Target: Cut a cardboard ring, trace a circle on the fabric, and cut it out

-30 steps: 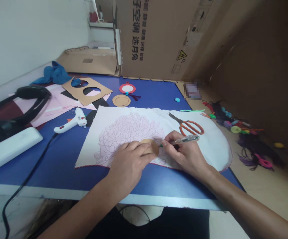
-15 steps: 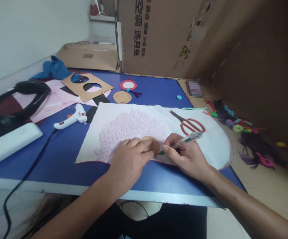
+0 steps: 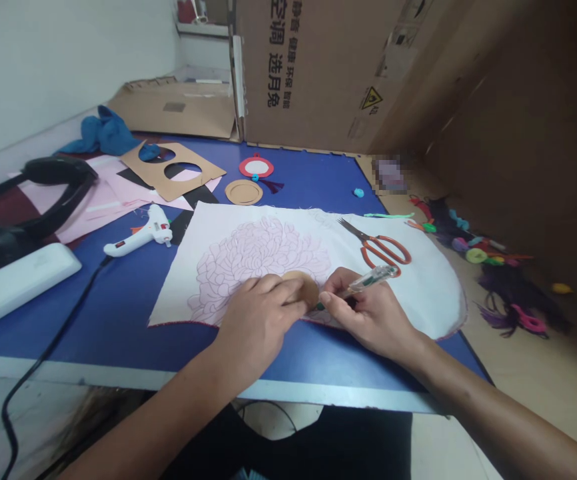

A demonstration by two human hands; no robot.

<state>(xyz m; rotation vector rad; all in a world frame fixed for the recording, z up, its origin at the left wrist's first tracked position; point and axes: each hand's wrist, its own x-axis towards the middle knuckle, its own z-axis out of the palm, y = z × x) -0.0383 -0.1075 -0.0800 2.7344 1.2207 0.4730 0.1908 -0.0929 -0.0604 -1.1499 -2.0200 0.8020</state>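
Observation:
A white cloth [image 3: 413,303] printed with a large pale pink flower [image 3: 263,253] lies across the table. My left hand [image 3: 258,327] presses a round cardboard disc [image 3: 310,291] down on the cloth, over the flower's lower right part. Its fingers cover much of the disc. In my right hand [image 3: 376,317] is a clear pen with a green tip [image 3: 373,279], pinched between thumb and fingers. The pen's point is at the disc's right edge, on the cloth. Scissors with orange handles [image 3: 378,247] lie on the cloth beyond my right hand, blades a little apart.
To the left are a white glue gun [image 3: 141,235] with a black cord, a long white case [image 3: 23,287] and a black headset-like band [image 3: 63,170]. Behind the cloth lie a cut-out cardboard sheet [image 3: 166,187], another disc [image 3: 243,192] and a red-rimmed ornament [image 3: 256,167]. Tassels [image 3: 501,287] lie right.
The pen has shifted slightly left along the disc's edge with my right hand. My left hand stays on the disc. The whole view has moved a little.

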